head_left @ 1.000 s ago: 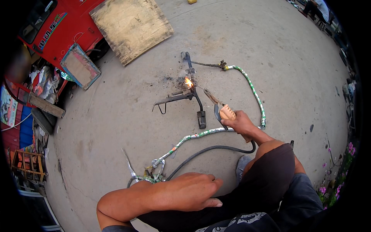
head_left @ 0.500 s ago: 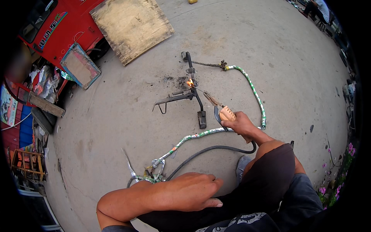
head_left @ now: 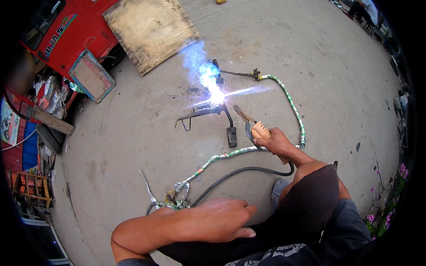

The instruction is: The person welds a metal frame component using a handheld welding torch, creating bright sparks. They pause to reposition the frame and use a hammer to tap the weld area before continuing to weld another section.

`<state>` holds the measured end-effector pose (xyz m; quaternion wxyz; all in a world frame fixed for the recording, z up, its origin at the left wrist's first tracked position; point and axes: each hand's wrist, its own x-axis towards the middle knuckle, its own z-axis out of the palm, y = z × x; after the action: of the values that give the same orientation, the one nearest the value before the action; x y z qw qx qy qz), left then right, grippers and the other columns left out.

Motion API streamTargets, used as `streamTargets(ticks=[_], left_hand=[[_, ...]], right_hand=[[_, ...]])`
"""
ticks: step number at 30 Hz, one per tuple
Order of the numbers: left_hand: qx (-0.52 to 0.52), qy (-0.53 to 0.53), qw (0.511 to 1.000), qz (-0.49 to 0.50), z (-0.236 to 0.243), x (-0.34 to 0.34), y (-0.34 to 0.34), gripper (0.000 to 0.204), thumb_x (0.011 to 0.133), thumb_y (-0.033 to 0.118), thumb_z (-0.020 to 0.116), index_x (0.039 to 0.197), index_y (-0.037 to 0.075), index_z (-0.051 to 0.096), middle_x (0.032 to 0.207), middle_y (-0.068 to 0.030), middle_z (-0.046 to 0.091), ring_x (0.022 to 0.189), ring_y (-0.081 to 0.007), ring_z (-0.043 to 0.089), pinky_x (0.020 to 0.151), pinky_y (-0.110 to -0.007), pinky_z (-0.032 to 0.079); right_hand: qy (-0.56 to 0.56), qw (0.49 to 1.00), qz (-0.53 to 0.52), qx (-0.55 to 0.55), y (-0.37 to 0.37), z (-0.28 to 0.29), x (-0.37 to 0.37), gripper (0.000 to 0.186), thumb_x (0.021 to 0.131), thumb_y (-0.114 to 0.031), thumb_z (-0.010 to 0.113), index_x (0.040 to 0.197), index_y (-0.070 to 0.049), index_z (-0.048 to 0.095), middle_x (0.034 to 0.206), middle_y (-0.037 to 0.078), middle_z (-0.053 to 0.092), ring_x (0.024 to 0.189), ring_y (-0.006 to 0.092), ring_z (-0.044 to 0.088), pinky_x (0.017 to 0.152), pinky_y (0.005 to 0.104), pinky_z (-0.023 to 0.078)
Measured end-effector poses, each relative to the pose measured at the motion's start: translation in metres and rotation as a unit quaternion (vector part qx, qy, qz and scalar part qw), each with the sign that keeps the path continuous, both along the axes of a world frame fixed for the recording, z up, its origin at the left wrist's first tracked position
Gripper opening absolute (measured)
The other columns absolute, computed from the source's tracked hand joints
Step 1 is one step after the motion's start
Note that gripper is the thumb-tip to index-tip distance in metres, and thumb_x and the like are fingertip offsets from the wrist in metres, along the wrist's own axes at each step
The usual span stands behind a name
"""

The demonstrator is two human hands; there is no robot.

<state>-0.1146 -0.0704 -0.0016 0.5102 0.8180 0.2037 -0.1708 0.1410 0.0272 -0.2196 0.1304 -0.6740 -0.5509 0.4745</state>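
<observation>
My right hand [head_left: 277, 142] is closed round the tan grip of a welding electrode holder [head_left: 261, 130]. The holder's jaws point up-left, and a thin rod [head_left: 229, 103] runs from them toward a white-blue welding arc [head_left: 216, 97]. That glare sits on a black metal frame with pedal-like ends [head_left: 231, 137], lying on the concrete, and hides the joint. Bluish smoke [head_left: 195, 57] rises from it. My left arm lies across my lap; my left hand [head_left: 222, 219] droops loosely, thumb apart from the bent fingers, with nothing seen in it. Its far fingers are hidden.
A cable wrapped in green and silver [head_left: 290, 99] loops to a clamp [head_left: 256, 74] beyond the frame. A black cable [head_left: 239, 170] curves near my foot. A wooden board [head_left: 151, 33] leans by a red vehicle [head_left: 84, 26] at far left. Pink flowers [head_left: 370, 218] grow at right.
The small orange flame at the rod's tip has become a bright white-blue arc with smoke and light streaks. Both my hands look nearly unmoved.
</observation>
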Motion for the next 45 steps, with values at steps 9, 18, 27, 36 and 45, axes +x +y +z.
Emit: streamTargets(ticks=[9, 18, 27, 36, 45], left_hand=[[0.004, -0.009, 1.0, 0.004, -0.002, -0.002, -0.002, 0.049, 0.101, 0.042, 0.06, 0.108, -0.006, 0.054, 0.101, -0.0255, 0.062, 0.097, -0.0455, 0.065, 0.082, -0.051, 0.052], [-0.002, -0.001, 1.0, 0.003, -0.002, -0.001, 0.0, 0.049, 0.101, 0.042, 0.06, 0.109, -0.006, 0.054, 0.102, -0.026, 0.062, 0.097, -0.0453, 0.065, 0.082, -0.051, 0.052], [-0.002, 0.002, 1.0, 0.008, -0.002, -0.001, 0.0, 0.05, 0.101, 0.042, 0.061, 0.11, -0.006, 0.054, 0.102, -0.0254, 0.063, 0.098, -0.0455, 0.065, 0.083, -0.051, 0.052], [-0.003, 0.004, 1.0, 0.005, -0.001, 0.0, 0.002, 0.05, 0.101, 0.042, 0.061, 0.111, -0.006, 0.055, 0.101, -0.0254, 0.063, 0.097, -0.0455, 0.065, 0.082, -0.051, 0.052], [-0.002, -0.002, 1.0, 0.008, -0.005, -0.001, 0.0, 0.048, 0.101, 0.041, 0.061, 0.109, -0.006, 0.054, 0.102, -0.0254, 0.063, 0.097, -0.046, 0.065, 0.082, -0.051, 0.052]], right_hand=[[0.011, 1.0, -0.016, -0.005, -0.003, 0.01, -0.002, 0.066, 0.078, -0.05, 0.083, 0.102, 0.01, 0.068, 0.086, 0.02, 0.072, 0.076, 0.0261, 0.071, 0.068, 0.0394, 0.056], [0.008, 1.0, 0.001, -0.004, -0.002, 0.005, 0.0, 0.068, 0.078, -0.051, 0.083, 0.104, 0.011, 0.067, 0.089, 0.021, 0.072, 0.078, 0.0269, 0.071, 0.067, 0.0396, 0.057], [-0.004, 1.0, 0.008, -0.02, 0.0, 0.005, -0.001, 0.071, 0.077, -0.052, 0.083, 0.106, 0.01, 0.067, 0.092, 0.022, 0.072, 0.082, 0.0287, 0.072, 0.071, 0.0403, 0.057], [-0.009, 1.0, 0.013, -0.022, 0.001, 0.006, -0.001, 0.072, 0.076, -0.053, 0.083, 0.106, 0.011, 0.067, 0.095, 0.023, 0.072, 0.085, 0.0297, 0.072, 0.075, 0.0407, 0.056], [0.026, 0.999, -0.028, 0.015, -0.001, 0.008, -0.004, 0.066, 0.077, -0.05, 0.084, 0.103, 0.009, 0.069, 0.089, 0.02, 0.072, 0.08, 0.0265, 0.071, 0.072, 0.0398, 0.056]])
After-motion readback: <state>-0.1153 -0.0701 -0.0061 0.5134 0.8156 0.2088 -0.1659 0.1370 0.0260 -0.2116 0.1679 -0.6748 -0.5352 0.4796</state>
